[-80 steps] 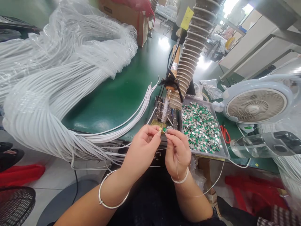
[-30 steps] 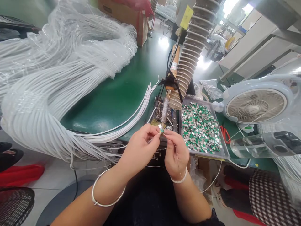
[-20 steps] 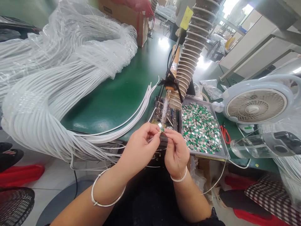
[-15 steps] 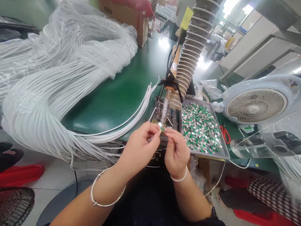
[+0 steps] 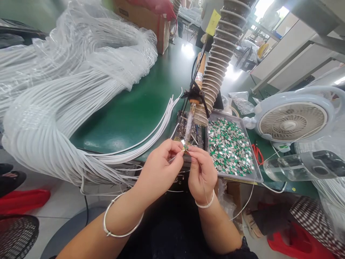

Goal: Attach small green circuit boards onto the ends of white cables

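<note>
My left hand point(image 5: 163, 163) is closed in a pinch on a small green circuit board point(image 5: 184, 147) with a metal part. A white cable seems to run back under those fingers, mostly hidden. Close beside it, my right hand point(image 5: 202, 172) pinches a thin solder wire point(image 5: 204, 185), whose slack trails down past the wrist. The fingertips of both hands nearly meet at the board. Directly above them a soldering iron point(image 5: 189, 120), clamped in a black holder, points down with its tip at the board. The exact contact is too small to make out.
A grey tray point(image 5: 260, 177) of many small green-and-metal boards stands at right, near red-handled scissors point(image 5: 258, 154), a fan point(image 5: 292, 124) and a clear bottle point(image 5: 296, 167). White cables point(image 5: 72, 144) fill the left. A ribbed hose point(image 5: 225, 54) hangs beside the iron.
Both hands keep almost the same place at the iron tip. The slack wire at right has shifted, and a person's checked clothing at lower right has moved a little rightward.
</note>
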Available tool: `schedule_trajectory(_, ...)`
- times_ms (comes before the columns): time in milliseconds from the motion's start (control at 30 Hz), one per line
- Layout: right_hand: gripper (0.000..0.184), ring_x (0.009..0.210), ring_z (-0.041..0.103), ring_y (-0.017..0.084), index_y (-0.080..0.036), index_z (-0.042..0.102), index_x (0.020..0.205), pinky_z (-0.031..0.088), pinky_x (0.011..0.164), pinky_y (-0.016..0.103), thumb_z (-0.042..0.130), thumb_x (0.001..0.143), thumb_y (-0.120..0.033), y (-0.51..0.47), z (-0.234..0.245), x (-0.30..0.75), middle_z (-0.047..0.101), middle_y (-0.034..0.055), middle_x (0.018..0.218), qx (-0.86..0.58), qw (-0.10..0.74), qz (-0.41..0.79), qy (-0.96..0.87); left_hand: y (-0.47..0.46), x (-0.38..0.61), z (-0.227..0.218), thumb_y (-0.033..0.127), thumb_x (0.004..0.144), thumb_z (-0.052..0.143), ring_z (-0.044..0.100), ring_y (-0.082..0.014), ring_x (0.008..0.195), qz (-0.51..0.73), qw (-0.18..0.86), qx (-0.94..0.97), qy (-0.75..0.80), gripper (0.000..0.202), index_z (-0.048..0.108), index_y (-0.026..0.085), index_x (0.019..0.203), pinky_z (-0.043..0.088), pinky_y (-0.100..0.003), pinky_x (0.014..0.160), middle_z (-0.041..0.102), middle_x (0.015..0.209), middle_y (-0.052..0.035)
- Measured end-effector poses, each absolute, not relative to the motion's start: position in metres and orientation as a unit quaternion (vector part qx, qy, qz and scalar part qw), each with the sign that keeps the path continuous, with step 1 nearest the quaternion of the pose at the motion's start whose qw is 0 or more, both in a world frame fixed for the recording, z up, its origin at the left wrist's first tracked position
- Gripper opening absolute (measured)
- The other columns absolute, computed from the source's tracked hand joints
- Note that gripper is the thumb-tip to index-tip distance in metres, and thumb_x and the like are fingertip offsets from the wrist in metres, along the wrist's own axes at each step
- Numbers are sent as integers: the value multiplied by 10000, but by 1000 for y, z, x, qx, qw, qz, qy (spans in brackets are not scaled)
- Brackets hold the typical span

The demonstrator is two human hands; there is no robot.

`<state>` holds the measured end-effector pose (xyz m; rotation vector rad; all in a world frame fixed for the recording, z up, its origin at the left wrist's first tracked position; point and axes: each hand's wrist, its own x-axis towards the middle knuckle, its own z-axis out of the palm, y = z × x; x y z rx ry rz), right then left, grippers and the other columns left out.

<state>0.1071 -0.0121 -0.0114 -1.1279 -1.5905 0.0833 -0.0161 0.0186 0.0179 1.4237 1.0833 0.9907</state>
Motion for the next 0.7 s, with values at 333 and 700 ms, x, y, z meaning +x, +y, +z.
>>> schedule_trajectory(333,249,974,604,171,-183,565,993,531,839,367,434,842,-35,-19,-17,107,633,85,993,-482,552,80,-676,14,-17,3,236,808,493,553,-123,795,407,546,582,445,88,497,189,734,441,-248,709,564,850,9)
schedule_trajectory(700,279,932,594,158,-169,555,1007,539,804,327,419,823,-10,-55,-36,112,619,92,944,-490,509,119,-698,-10,-32,-11,225,881,396,568,-149,868,285,474,730,402,147,535,202,841,455,-279,793,594,913,-29)
